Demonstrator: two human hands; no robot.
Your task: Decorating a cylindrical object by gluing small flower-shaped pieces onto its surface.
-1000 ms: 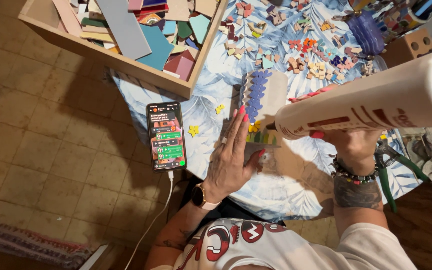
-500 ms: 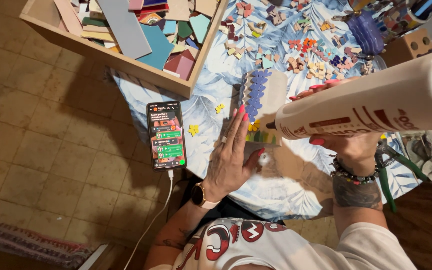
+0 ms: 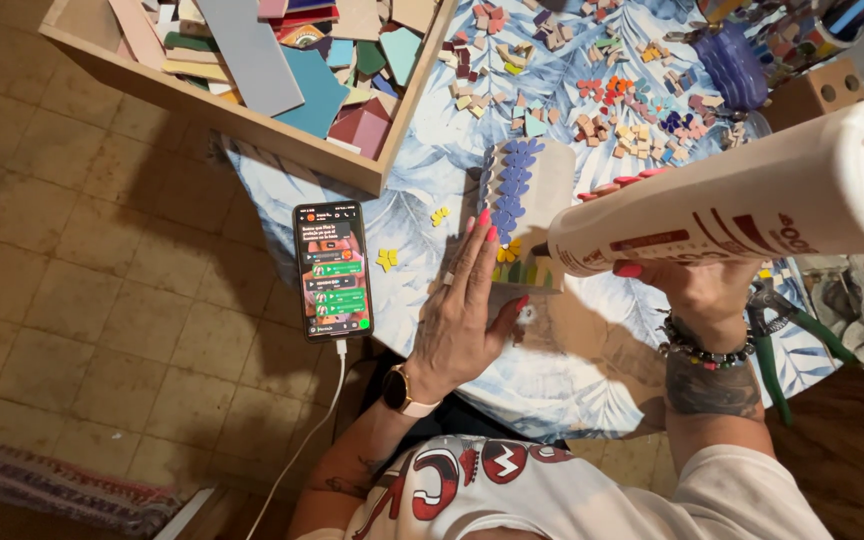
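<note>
Head view first: I see my right hand (image 3: pixel 692 285) clenched around a big white glue bottle (image 3: pixel 742 200), tipped down so its long axis runs from upper right to lower left across the picture. The nozzle end points down-left at the small mosaic block (image 3: pixel 524 215), and it sits just at the block's right edge; I cannot tell whether the tip touches it.

The block stands on the leaf-print cloth (image 3: pixel 592 350) that covers the tabletop. Its long axis runs roughly up and down in the picture, away from me, with a column of purple tile pieces along its left face and a row of coloured pieces near its lower end.

My left hand (image 3: pixel 462 310) lies flat and spread, fingers straight, holding nothing; its fingertips rest against the block's lower left side and the thumb reaches toward its bottom corner. So the left hand is the nearer one to the block, pressing from the left, while the bottle comes in from the right, nearly crosswise to the block's axis.

To the left of that hand a smartphone (image 3: pixel 332 268) lies on the cloth, plugged into a white cable. A wooden tray of tile offcuts (image 3: pixel 252 110) sits beyond it. Green-handled nippers (image 3: pixel 777 345) lie to the right of my right wrist.
</note>
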